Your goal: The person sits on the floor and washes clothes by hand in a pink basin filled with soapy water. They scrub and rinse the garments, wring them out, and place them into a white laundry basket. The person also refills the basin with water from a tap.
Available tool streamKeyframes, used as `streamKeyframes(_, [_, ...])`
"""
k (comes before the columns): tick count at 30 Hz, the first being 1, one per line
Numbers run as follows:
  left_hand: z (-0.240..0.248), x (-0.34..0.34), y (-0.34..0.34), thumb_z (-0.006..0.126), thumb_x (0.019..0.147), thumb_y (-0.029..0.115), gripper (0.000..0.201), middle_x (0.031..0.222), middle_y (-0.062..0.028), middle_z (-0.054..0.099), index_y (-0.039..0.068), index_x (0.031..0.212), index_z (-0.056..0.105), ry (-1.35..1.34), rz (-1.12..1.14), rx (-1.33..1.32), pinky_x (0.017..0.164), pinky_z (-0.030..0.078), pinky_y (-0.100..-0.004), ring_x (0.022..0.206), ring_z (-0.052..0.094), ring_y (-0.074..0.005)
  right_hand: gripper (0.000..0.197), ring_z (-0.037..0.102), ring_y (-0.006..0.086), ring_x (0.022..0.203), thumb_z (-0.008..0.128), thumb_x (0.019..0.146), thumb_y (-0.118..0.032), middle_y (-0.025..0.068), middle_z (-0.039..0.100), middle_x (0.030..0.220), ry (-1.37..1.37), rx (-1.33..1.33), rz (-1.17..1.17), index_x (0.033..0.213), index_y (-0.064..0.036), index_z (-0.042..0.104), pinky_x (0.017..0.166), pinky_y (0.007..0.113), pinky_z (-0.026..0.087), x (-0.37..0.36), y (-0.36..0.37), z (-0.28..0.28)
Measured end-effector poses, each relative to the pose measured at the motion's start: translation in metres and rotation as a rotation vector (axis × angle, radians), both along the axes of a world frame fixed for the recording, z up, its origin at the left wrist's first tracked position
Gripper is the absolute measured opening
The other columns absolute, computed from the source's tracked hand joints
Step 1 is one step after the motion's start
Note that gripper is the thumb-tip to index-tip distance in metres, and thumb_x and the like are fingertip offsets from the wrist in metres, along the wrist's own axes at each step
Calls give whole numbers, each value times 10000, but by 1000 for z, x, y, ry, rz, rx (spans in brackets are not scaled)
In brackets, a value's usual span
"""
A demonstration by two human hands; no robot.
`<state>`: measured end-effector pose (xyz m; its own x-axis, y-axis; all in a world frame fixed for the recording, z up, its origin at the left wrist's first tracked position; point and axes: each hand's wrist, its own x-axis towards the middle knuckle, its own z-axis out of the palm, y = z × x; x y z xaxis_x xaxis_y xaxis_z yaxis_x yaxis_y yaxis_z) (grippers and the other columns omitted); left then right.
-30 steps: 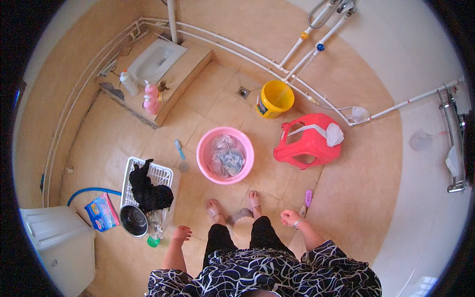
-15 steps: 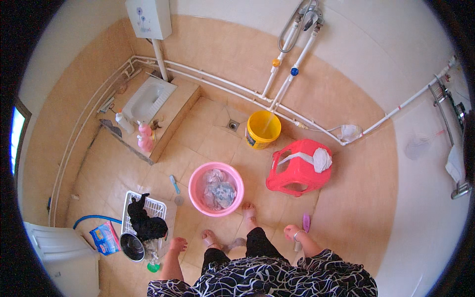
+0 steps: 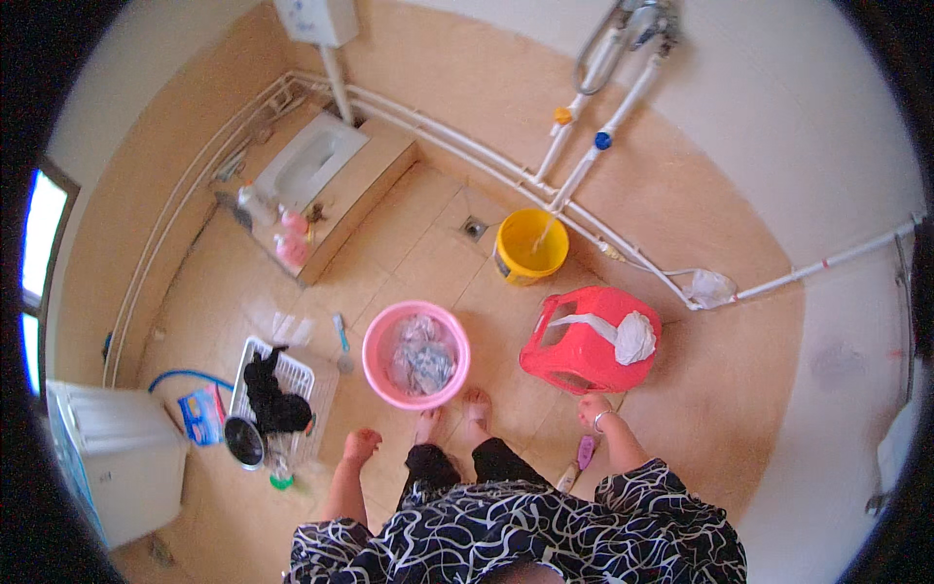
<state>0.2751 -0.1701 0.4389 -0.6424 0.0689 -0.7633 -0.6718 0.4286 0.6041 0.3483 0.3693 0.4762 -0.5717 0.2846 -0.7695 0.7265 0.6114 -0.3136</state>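
My left hand (image 3: 362, 445) hangs in the air in front of my left leg, fingers loosely bent with nothing in them. My right hand (image 3: 592, 411) is just in front of a red plastic stool (image 3: 587, 329), its fingers relaxed and seemingly bare of any object. A wrung white cloth (image 3: 633, 338) lies on the stool. Between the stool and the white basket stands a pink basin (image 3: 369, 362) holding wet, pale and bluish laundry (image 3: 421, 362). Farther back, water runs into a yellow bucket (image 3: 516, 255).
At left, a white basket (image 3: 255, 352) holds black clothing (image 3: 275, 404), with a metal bowl (image 3: 244, 443) beside it. A brush (image 3: 341, 332) lies left of the basin, a purple brush (image 3: 586, 451) near my right foot. A raised squat toilet ledge (image 3: 365, 175) is at far left.
My view has tilted and shifted. My right hand has moved forward toward the stool; my left hand has also come slightly forward. Both feet are nearer the basin in view.
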Motion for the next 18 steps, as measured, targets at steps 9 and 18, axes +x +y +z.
streamKeyframes(9, [-17,22,-26,534,714,156,148,686,-59,573,27,780,564,-264,147,-1,456,423,-273,544,521,-149,157,530,112,507,476,753,-184,42,557,610,97,-131,-93,792,-51,550,438,252,421,-38,-56,9])
streamKeyframes(18, [-16,-11,-4,529,707,139,151,695,-77,566,28,809,538,-376,169,-9,429,421,-292,529,524,-179,198,533,115,533,457,761,-188,40,556,600,408,-104,12,710,-32,568,511,248,426,-173,22,71])
